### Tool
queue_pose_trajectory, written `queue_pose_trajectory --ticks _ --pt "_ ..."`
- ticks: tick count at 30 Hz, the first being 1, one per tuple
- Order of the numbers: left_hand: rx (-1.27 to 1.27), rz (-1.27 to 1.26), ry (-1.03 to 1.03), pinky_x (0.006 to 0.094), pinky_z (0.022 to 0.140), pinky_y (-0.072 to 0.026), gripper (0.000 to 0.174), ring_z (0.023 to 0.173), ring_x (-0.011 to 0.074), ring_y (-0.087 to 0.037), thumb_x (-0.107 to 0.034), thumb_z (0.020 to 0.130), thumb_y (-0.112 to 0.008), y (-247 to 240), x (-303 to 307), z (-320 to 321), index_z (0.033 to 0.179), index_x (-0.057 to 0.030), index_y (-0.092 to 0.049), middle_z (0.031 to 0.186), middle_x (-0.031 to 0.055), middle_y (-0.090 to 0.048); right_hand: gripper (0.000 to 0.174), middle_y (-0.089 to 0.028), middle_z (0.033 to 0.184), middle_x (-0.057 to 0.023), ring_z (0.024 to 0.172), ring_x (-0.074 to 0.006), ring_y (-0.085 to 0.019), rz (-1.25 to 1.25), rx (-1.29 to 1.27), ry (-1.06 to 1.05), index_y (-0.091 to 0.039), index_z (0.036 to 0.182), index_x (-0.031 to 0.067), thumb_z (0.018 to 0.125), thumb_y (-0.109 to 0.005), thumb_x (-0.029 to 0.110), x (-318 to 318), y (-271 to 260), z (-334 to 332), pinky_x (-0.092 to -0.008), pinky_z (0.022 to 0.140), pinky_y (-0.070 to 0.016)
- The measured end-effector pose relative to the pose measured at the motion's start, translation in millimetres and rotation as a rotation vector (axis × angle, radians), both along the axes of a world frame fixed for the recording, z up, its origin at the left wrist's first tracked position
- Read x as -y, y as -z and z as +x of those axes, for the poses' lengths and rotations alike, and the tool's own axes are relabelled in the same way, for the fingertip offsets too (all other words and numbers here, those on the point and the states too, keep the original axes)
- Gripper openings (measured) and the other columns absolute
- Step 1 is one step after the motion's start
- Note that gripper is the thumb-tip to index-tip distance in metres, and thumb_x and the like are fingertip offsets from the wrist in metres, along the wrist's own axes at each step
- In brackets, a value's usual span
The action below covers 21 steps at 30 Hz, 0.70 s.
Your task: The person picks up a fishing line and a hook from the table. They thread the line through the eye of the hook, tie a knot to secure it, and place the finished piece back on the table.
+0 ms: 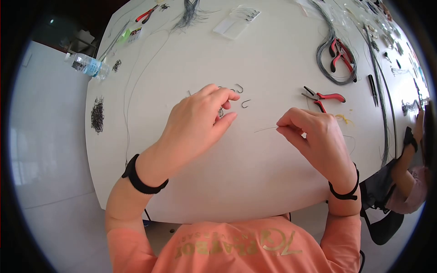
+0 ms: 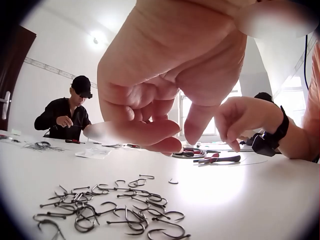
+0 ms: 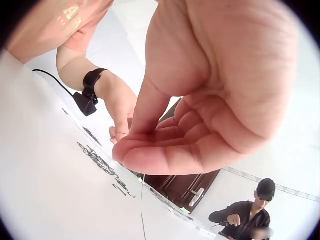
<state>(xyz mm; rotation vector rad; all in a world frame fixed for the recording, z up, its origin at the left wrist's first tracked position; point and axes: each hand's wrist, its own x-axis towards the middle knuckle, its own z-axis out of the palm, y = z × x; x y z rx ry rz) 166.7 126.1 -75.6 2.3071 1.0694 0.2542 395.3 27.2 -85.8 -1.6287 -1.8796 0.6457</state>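
Observation:
Between thumb and index fingertips my right hand [image 1: 316,132] pinches a thin fishing line [image 1: 265,129], whose free end points left over the white table. The same line [image 3: 143,210] hangs below the fingertips in the right wrist view. My left hand [image 1: 193,116] hovers above loose fish hooks [image 1: 245,104], its thumb and index apart and nothing visible between them. From the left wrist, many dark fish hooks [image 2: 130,212] lie scattered below the hand. In the head view the left hand hides most of that pile.
Red-handled pliers [image 1: 333,97] lie just beyond my right hand. Farther back are a line coil [image 1: 319,63] with more pliers and a clear plastic tray [image 1: 230,29]. Left are a dark heap of small parts [image 1: 97,116] and a water bottle [image 1: 91,67]. Another person [image 2: 67,112] sits across.

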Motion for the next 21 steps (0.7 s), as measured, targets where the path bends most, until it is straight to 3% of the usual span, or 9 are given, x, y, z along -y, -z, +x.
queue_pose_trajectory --ticks 3,5,6,9,14,16,17,19,21 --pt "-0.037 0.029 0.011 0.0281 0.068 -0.0489 0.024 0.073 0.0141 -0.059 -0.012 0.095 -0.062 5 -8 8 0.117 -0.0025 -0.065 0.092 0.0062 -0.062 0.010 -0.066 0.074 -0.0121 0.061 -0.0276 -0.063 0.021 -0.057 -0.010 -0.061 0.088 0.0008 0.085 -0.071 0.004 0 2 0 -0.0345 0.054 -0.0469" --pt "0.069 -0.328 0.035 0.0277 0.073 -0.0486 0.030 0.083 0.0131 -0.059 -0.014 0.100 -0.056 0 -5 10 0.126 -0.0039 -0.064 0.099 0.0046 -0.063 0.011 -0.067 0.074 -0.0108 0.060 -0.0249 -0.065 0.050 -0.083 -0.003 -0.061 0.087 0.0006 0.085 -0.072 0.003 1 2 -4 -0.0323 0.054 -0.0481" --pt "0.062 -0.322 0.042 0.0277 0.073 -0.0486 0.030 0.083 0.0131 -0.059 -0.014 0.100 -0.056 -2 1 10 0.126 -0.0039 -0.064 0.099 0.0046 -0.063 0.012 -0.068 0.074 -0.0091 0.061 -0.0211 -0.067 0.049 -0.264 0.012 -0.060 0.086 0.0002 0.086 -0.072 0.003 4 1 -8 -0.0295 0.054 -0.0499" --pt "0.607 -0.925 -0.139 0.0279 0.083 -0.0440 0.036 0.099 0.0123 -0.051 -0.013 0.101 -0.052 -1 30 -2 0.135 -0.0031 -0.062 0.114 0.0020 -0.060 0.015 -0.070 0.074 -0.0071 0.064 -0.0150 -0.071 0.015 -0.519 0.011 -0.058 0.084 -0.0002 0.089 -0.072 0.004 9 -7 -15 -0.0253 0.056 -0.0531" --pt "0.835 -0.919 -0.163 0.0286 0.077 -0.0402 0.034 0.089 0.0108 -0.047 -0.016 0.101 -0.059 13 58 -15 0.132 -0.0032 -0.064 0.109 0.0002 -0.057 0.012 -0.073 0.076 -0.0105 0.068 -0.0138 -0.073 -0.151 -0.812 -0.070 -0.058 0.087 -0.0009 0.096 -0.064 0.003 11 -1 -33 -0.0222 0.057 -0.0528" --pt "0.933 -1.043 -0.149 0.0300 0.094 -0.0466 0.029 0.108 0.0120 -0.056 -0.013 0.102 -0.060 16 60 -18 0.129 -0.0067 -0.067 0.110 0.0017 -0.059 0.012 -0.073 0.076 -0.0085 0.066 -0.0137 -0.073 -0.162 -0.863 -0.061 -0.059 0.088 -0.0002 0.097 -0.065 0.006 16 2 -41 -0.0235 0.056 -0.0542" --pt "0.936 -1.042 -0.151 0.0300 0.094 -0.0466 0.029 0.108 0.0120 -0.056 -0.013 0.102 -0.060 13 63 -16 0.129 -0.0067 -0.067 0.110 0.0017 -0.059 0.013 -0.073 0.076 -0.0065 0.065 -0.0136 -0.072 -0.166 -0.914 -0.044 -0.061 0.089 0.0005 0.097 -0.065 0.008 17 3 -43 -0.0248 0.056 -0.0556" --pt "0.942 -1.063 -0.275 0.0271 0.075 -0.0440 0.024 0.086 0.0110 -0.052 -0.015 0.099 -0.064 5 69 -8 0.119 -0.0034 -0.070 0.106 0.0003 -0.056 0.012 -0.073 0.078 -0.0068 0.065 -0.0143 -0.072 -0.159 -0.847 -0.074 -0.061 0.089 0.0009 0.096 -0.067 0.009 19 5 -44 -0.0253 0.055 -0.0555" --pt "0.957 -1.058 -0.261 0.0277 0.077 -0.0466 0.019 0.089 0.0112 -0.054 -0.013 0.099 -0.064 5 69 -8 0.113 -0.0029 -0.070 0.107 0.0014 -0.057 0.012 -0.074 0.080 -0.0072 0.065 -0.0149 -0.072 -0.152 -0.779 -0.101 -0.062 0.089 0.0014 0.094 -0.069 0.010 19 5 -42 -0.0258 0.053 -0.0555"
